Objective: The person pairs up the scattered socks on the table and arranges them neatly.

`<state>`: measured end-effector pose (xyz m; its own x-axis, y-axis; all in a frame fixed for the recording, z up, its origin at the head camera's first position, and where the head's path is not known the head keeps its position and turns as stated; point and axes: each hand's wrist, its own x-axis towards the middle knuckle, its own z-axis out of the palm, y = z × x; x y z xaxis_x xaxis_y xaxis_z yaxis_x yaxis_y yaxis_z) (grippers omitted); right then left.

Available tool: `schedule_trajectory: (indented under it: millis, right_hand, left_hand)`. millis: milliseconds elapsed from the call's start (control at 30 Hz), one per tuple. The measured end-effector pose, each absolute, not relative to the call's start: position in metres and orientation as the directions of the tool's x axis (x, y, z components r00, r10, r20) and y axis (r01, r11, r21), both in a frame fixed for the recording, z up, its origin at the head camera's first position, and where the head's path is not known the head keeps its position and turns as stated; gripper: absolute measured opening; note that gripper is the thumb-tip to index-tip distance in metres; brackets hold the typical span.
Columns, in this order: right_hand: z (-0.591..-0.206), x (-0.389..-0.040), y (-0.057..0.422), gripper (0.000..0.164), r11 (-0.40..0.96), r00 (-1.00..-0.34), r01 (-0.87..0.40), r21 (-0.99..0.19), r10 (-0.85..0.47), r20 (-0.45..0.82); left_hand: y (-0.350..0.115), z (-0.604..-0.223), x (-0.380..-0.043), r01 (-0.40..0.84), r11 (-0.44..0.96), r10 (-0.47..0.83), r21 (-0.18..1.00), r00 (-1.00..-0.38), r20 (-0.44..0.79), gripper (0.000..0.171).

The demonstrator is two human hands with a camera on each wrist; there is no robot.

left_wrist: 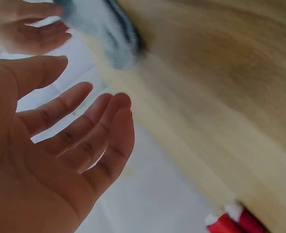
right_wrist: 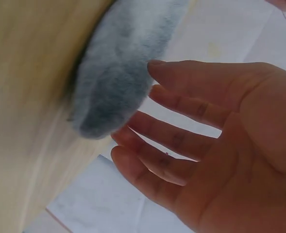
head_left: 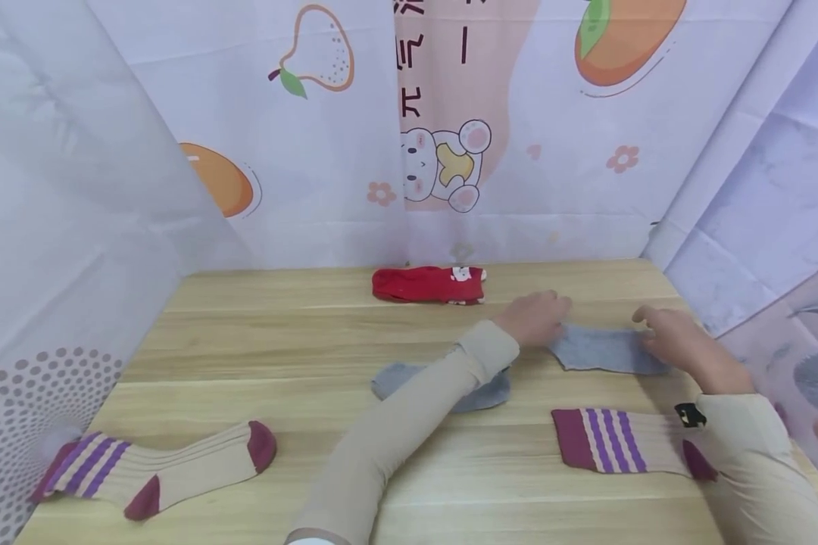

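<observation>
A grey-blue sock (head_left: 603,350) lies flat on the right side of the table. My left hand (head_left: 535,318) is at its left end; in the left wrist view the fingers are loosely bent, apart from the sock (left_wrist: 106,29), and hold nothing. At the right end is my right hand (head_left: 678,341). Seen from the right wrist, its fingers are relaxed beside the sock (right_wrist: 118,73), with fingertips close to its edge; whether they touch cannot be told. Another grey-blue sock (head_left: 484,393) lies partly hidden under my left forearm.
Red socks (head_left: 426,285) with a white figure lie near the back edge. A cream, purple-striped sock with maroon toe (head_left: 198,462) lies at front left. A similar striped sock (head_left: 620,441) is at front right, partly under my right sleeve. Printed curtains (head_left: 313,166) surround the wooden table (head_left: 245,341).
</observation>
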<state>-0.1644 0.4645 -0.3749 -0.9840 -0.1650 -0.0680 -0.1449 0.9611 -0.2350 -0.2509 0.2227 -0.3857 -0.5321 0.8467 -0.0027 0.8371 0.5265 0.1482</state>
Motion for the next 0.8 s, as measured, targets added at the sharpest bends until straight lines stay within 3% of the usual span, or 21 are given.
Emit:
schedule_trajectory:
  millis: [267, 400, 500, 800]
  right_hand:
    - [-0.378, -0.163, 0.47, 0.04, 0.956, -0.98, -0.123, -0.267, -0.16, -0.119]
    - [-0.38, -0.161, 0.473, 0.027, 0.952, -0.982, -0.153, -0.264, -0.178, -0.071]
    - [-0.383, -0.16, 0.473, 0.013, 0.948, -0.98, -0.172, -0.267, -0.192, -0.051]
    - [-0.382, -0.157, 0.471, 0.014, 0.95, -0.978, -0.153, -0.273, -0.184, -0.093]
  left_hand:
    - [0.229, -0.4, -0.255, 0.779, 0.617, 0.787, 0.113, -0.614, -0.061, 0.026]
    - [0.233, -0.405, -0.256, 0.762, 0.635, 0.772, 0.125, -0.631, -0.076, 0.025]
    - [0.236, -0.408, -0.258, 0.762, 0.627, 0.778, 0.159, -0.618, -0.107, 0.022]
    - [0.238, -0.41, -0.259, 0.792, 0.563, 0.825, 0.234, -0.553, -0.114, 0.01]
